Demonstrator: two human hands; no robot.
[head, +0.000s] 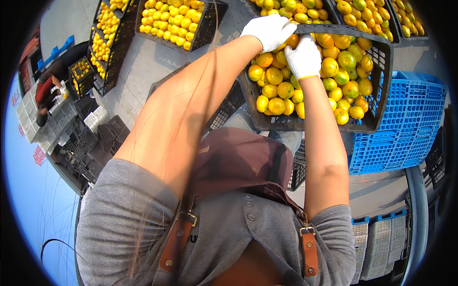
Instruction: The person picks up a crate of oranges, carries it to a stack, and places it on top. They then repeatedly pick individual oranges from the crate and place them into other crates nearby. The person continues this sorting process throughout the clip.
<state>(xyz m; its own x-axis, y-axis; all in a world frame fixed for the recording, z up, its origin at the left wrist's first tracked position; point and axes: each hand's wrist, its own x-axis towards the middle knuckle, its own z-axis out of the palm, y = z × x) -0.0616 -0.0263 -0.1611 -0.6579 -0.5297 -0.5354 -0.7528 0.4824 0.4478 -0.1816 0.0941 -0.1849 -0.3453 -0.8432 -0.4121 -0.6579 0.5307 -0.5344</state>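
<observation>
A black plastic crate (pixel 316 126) full of orange and greenish mandarins (pixel 349 89) stands before me. My left hand (pixel 270 32), in a white knit glove, lies on the far rim at its left corner, fingers bent over the edge. In a matching glove with a yellow cuff edge, my right hand (pixel 304 57) reaches over the fruit just inside that rim. One mandarin (pixel 293 41) shows between the two hands, beside the right thumb. The right fingertips are partly hidden by the rim and glove, so whether they grip a fruit is unclear.
Other mandarin-filled crates stand at the upper left (pixel 189 28) and upper right (pixel 368 16). Blue plastic pallets (pixel 397 114) are stacked at my right, near a metal pole (pixel 417 214). A person in red (pixel 48 91) bends over pale crates (pixel 39 111) at far left.
</observation>
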